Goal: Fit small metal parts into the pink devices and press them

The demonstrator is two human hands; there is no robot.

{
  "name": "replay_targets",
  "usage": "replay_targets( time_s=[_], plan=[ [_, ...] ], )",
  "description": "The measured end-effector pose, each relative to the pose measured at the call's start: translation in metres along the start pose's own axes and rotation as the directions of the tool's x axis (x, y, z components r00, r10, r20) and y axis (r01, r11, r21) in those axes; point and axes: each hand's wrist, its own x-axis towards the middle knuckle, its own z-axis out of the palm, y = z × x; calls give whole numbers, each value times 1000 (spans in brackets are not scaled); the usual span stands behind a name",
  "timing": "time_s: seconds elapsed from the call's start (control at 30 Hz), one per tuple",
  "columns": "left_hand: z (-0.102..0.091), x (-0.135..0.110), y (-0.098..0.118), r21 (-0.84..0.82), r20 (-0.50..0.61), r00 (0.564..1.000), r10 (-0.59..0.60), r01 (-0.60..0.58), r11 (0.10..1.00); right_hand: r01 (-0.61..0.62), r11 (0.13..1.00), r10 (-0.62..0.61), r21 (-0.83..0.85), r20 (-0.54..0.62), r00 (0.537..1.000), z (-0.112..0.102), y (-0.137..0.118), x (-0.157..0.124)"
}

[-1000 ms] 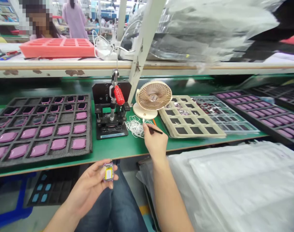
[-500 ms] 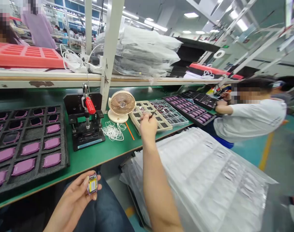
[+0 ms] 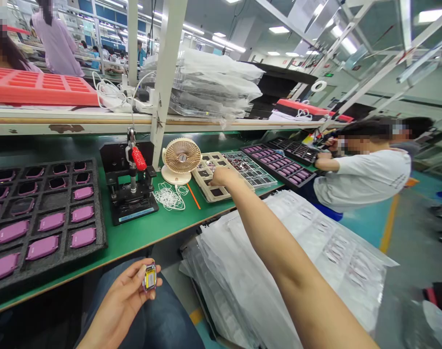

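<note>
Watch (image 3: 150, 277), one, yellow inside: held in left hand (image 3: 128, 294), nearer than the surface (image 3: 144, 231). Right hand (image 3: 223, 178): at beige tray (image 3: 226, 195), right of fan (image 3: 182, 157); grip hidden, cannot tell.

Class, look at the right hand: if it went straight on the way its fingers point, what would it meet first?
Most likely the cream tray, which lies below the fingertips of the right hand; whether they touch it is unclear.
</note>
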Motion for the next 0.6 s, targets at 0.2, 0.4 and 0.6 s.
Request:
replay_targets(
  time_s=[0.2,0.4,0.6],
  plan=[
    [-2,0,1,-13,-16,1000,18,-18,1000,-6,995,16,-96,98,995,-1,-3,12],
    [4,-1,2,-19,-41,999,20,-21,1000,89,994,-80,-64,133,988,-6,1,7],
    [4,1,5,-24,-10,1000,22,-23,999,143,990,-142,-3,82,986,-13,8,-7]
  ],
)
